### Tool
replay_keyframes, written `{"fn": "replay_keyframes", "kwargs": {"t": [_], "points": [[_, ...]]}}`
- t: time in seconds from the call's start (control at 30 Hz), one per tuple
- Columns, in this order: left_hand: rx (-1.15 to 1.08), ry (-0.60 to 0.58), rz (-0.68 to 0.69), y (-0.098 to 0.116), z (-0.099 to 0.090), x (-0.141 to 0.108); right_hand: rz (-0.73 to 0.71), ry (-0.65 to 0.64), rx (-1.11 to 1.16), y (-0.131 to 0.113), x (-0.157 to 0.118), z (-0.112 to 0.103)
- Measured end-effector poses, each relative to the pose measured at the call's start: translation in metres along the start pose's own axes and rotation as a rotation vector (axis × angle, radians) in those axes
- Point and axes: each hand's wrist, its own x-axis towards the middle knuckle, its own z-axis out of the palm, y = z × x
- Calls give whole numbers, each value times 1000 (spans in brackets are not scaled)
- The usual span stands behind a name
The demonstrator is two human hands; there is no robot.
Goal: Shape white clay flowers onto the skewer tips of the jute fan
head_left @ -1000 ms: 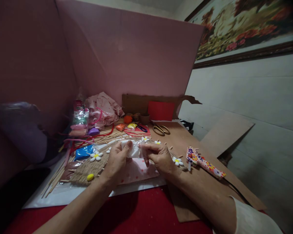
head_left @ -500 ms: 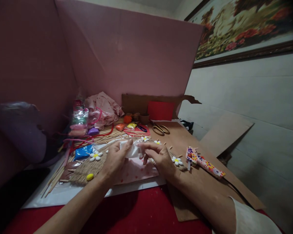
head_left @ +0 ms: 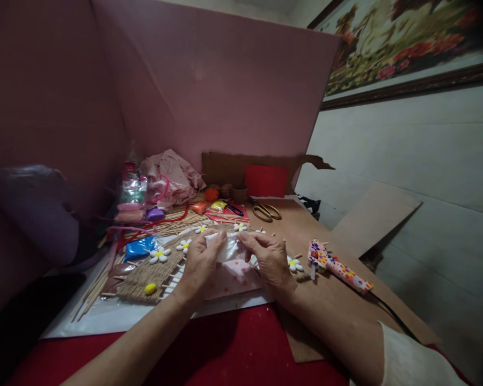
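Between my hands is a small clear plastic packet (head_left: 232,249) with something white in it, perhaps modelling clay. My left hand (head_left: 201,262) grips its left end with the thumb on top. The fingers of my right hand (head_left: 270,262) pinch its right end. Beneath them lies an arched piece wound with jute twine (head_left: 145,279), with short sticks poking out along its edges. White flowers with yellow centres (head_left: 160,255) and a yellow oval (head_left: 150,289) sit on the twine. Pink dotted cloth (head_left: 231,277) lies under my hands.
To the right, a flower-patterned glue gun (head_left: 340,268) rests on brown cardboard (head_left: 301,220). Scissors (head_left: 265,211), a red card (head_left: 266,180) and an orange ball (head_left: 211,194) are at the back. Clay packets, including a blue one (head_left: 140,248), and thin wooden sticks (head_left: 92,295) lie left.
My right hand's fingers have closed on the right end of the packet, which now looks stretched between both hands. My left hand keeps its grip. The view has shifted slightly.
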Motion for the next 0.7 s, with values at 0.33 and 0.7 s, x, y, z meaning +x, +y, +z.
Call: {"fn": "replay_keyframes", "kwargs": {"t": [0.33,0.7], "points": [[17,20,-12,8,-3,-1,191,-209,187,1,-5,2],[17,-30,-14,7,-7,-1,5,-216,172,7,1,3]]}}
